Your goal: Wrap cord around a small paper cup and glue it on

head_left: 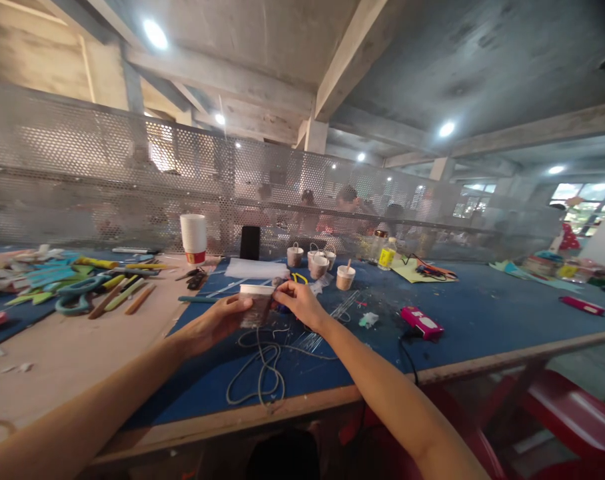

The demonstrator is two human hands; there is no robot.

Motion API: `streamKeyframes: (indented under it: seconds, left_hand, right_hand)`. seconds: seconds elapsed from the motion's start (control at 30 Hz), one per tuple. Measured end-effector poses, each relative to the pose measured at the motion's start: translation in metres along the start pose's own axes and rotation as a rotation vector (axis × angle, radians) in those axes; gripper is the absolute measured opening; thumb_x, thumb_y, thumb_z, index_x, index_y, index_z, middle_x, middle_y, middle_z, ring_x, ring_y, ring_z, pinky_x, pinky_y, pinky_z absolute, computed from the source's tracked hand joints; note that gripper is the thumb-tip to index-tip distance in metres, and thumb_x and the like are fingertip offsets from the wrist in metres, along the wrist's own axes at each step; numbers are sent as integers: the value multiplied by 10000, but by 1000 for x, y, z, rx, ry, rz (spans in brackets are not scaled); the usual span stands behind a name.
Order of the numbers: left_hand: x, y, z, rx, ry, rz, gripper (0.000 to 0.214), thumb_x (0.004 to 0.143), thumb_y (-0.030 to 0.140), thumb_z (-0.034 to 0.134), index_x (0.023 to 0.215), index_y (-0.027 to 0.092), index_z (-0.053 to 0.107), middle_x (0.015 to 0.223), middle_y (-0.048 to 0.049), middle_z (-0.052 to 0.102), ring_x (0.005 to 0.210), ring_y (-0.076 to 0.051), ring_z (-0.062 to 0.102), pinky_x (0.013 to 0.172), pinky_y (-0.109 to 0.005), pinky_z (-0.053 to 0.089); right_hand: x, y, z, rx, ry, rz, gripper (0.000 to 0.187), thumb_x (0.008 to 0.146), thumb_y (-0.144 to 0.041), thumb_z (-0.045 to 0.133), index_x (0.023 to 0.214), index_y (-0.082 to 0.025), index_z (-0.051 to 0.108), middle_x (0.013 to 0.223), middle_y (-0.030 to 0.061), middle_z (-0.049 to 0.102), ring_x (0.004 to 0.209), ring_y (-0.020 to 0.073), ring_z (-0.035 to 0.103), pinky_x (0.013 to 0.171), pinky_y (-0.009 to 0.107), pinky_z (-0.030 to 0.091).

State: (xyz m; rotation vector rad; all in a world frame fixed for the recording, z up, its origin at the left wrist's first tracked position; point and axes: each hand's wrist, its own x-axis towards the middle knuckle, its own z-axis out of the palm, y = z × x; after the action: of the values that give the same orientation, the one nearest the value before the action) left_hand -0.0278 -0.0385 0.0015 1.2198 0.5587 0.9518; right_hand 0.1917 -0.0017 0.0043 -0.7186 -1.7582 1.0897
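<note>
A small paper cup (255,308) with a white rim and a brownish-grey covering is held above the blue table by my left hand (221,323), thumb on its near side. At the cup's right edge, my right hand (302,304) has its thumb and fingertips pinched together; what lies between them is too small to make out. Grey cord (262,373) lies in loose loops on the table below the cup. Partly hidden behind my right hand is a yellow-handled tool (298,277).
Several similar small cups (318,265) stand at the back, near a stack of white paper cups (193,233) and a black phone (250,243). Blue-handled scissors (77,295) and tools lie left. Thin clear sticks (340,313) and a magenta box (421,323) are right. Perforated metal screen (262,187) behind.
</note>
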Motion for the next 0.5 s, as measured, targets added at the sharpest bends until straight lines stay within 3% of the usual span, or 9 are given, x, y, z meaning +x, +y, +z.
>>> streamKeyframes:
  seconds: [0.23,0.5]
  left_hand:
    - [-1,2,-2,-82,63,-35,321,921,281,657,1196,140,744,1239,-129,752,1180,-305,684,1013,-379,534]
    - [0,-1,-9,-123,125,-63,308,925,255,652,1195,126,724,1219,-136,758,1125,-286,710,960,-373,571]
  right_hand:
    - [3,7,-1,58,4,-9,221,825,-371,745,925,-200,646,851,-5,686,787,163,670,829,312,521]
    - [7,12,-10,-89,60,-79,172,865,-356,707,901,-192,669,839,-1,680,803,159,651,814,296,508]
